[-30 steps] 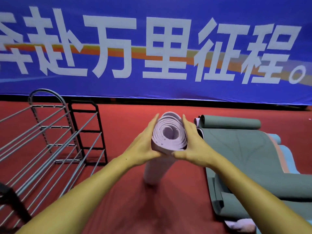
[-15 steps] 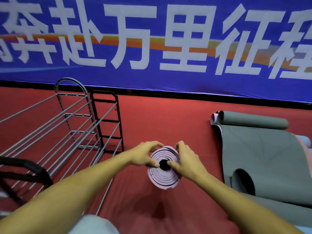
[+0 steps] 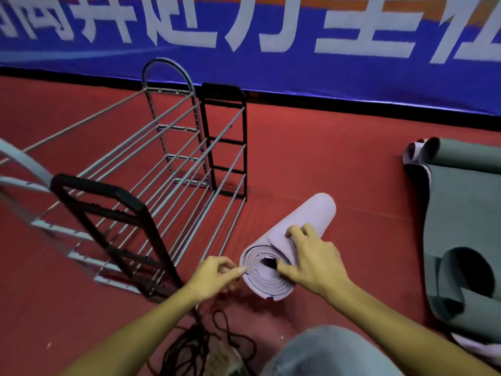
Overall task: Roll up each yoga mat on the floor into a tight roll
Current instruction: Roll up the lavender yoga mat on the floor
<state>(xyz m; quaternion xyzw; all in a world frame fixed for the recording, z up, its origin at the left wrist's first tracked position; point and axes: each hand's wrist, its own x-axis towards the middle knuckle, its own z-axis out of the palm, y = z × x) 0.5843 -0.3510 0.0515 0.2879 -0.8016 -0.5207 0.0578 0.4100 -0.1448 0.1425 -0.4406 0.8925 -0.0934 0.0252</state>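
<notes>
Basically, lilac mat [image 3: 295,240] lies rolled on the red floor [image 3: 339,147] beside the rack [image 3: 173,169]. Right hand [image 3: 314,261] clamps it, thumb on the spiral end, likely stopping unwinding. Left hand [image 3: 214,278] pinches the outer layer edge, probably snugging it. Grey mat [image 3: 461,234] mostly unrolled.

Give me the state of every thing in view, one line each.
Lilac foam yoga mat: fully rolled, lying on the red floor.
Grey-green yoga mat: mostly unrolled, its ends curled.
Metal wire rack: upright, shelves bare.
Left hand: pinches the roll's end edge.
Right hand: grips the roll, thumb at its core.
</notes>
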